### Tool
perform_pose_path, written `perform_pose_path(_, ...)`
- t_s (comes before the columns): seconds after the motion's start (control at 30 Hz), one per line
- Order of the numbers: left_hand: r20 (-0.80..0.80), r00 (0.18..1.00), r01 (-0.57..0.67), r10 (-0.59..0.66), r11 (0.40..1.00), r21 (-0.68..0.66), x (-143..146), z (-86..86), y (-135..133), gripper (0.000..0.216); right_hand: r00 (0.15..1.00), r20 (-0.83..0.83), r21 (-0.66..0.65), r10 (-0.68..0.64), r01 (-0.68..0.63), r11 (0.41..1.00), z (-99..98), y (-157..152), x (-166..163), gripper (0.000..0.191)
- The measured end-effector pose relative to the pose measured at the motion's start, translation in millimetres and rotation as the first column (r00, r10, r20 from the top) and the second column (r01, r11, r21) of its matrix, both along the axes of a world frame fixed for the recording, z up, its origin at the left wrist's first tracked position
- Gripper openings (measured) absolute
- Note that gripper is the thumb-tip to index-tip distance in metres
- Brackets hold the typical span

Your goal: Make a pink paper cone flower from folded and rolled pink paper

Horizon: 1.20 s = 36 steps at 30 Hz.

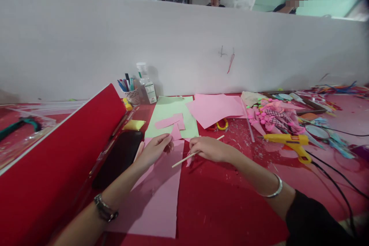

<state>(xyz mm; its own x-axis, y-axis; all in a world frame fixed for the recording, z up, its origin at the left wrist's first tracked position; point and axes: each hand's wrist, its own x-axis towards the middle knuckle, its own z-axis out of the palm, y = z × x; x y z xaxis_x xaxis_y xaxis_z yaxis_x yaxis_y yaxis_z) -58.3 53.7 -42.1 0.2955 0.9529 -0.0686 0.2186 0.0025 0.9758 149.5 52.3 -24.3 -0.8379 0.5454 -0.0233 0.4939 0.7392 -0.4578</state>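
Note:
A small pink paper piece [176,133] is pinched between the thumb and fingers of my left hand [158,147]. My right hand [211,149] is closed around a thin wooden stick [180,162], which slants up to the right and pokes out behind the knuckles. Below those fingers shows a crumpled pink bit [189,160]; whether it is gripped, I cannot tell. Beneath my left hand lies a large pink paper sheet [161,203]. Just beyond, pink paper cutouts [165,122] rest on a light green sheet [152,112].
More pink sheets [217,107] lie at the back. On the right are a yellow glue gun [288,139] with a black cable and a pile of pink crafted pieces [273,115]. A black phone-like slab [117,159] and a raised red panel [69,150] stand left.

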Motion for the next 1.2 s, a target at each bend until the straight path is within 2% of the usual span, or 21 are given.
perform_pose_path(0.13,0.001,1.000,0.013,-0.013,1.000,-0.014,0.8,-0.2,0.0,0.029,0.997,-0.069,-0.080,0.023,-0.028,0.996,-0.2,3.6,3.0,0.035)
perform_pose_path(0.27,0.016,0.999,0.038,-0.038,0.999,-0.038,2.0,-0.3,-1.1,0.029,0.994,-0.105,-0.059,-0.007,0.001,0.998,9.9,3.9,7.5,0.024)
perform_pose_path(0.33,0.033,0.997,0.064,-0.062,0.996,-0.059,2.5,-0.3,-1.8,0.029,0.989,-0.131,-0.020,-0.072,0.070,0.997,16.0,2.9,10.4,0.020)
perform_pose_path(0.47,0.080,0.988,0.142,-0.133,0.983,-0.117,2.6,0.2,-3.4,0.030,0.966,-0.171,0.155,-0.195,0.222,0.963,19.7,2.6,12.0,0.031)
perform_pose_path(0.63,0.099,0.978,0.199,-0.186,0.969,-0.146,2.4,1.0,-5.3,0.031,0.975,-0.011,0.344,-0.224,0.214,0.914,11.2,6.0,6.9,0.033)
perform_pose_path(0.8,0.069,0.969,0.244,-0.237,0.962,-0.120,6.3,2.7,-9.0,0.029,0.972,0.065,0.375,-0.227,0.187,0.908,10.4,-0.6,-0.6,0.034)
perform_pose_path(0.9,0.044,0.964,0.265,-0.263,0.962,-0.069,8.7,3.3,-11.1,0.028,0.969,0.018,0.306,-0.246,0.228,0.924,9.9,-5.6,-4.7,0.034)
perform_pose_path(0.97,0.032,0.965,0.261,-0.260,0.965,-0.033,9.5,2.9,-12.0,0.029,0.955,-0.045,0.205,-0.293,0.296,0.933,7.3,-6.9,-6.3,0.034)
perform_pose_path(1.07,0.023,0.968,0.251,-0.251,0.968,0.009,10.3,2.4,-13.9,0.028,0.917,-0.152,-0.056,-0.368,0.364,0.930,2.1,-6.5,-7.9,0.029)
perform_pose_path(1.2,0.028,0.955,0.294,-0.295,0.955,0.022,11.7,2.1,-17.4,0.028,0.858,-0.334,-0.413,-0.389,0.238,0.879,-2.4,-5.8,-11.3,0.020)
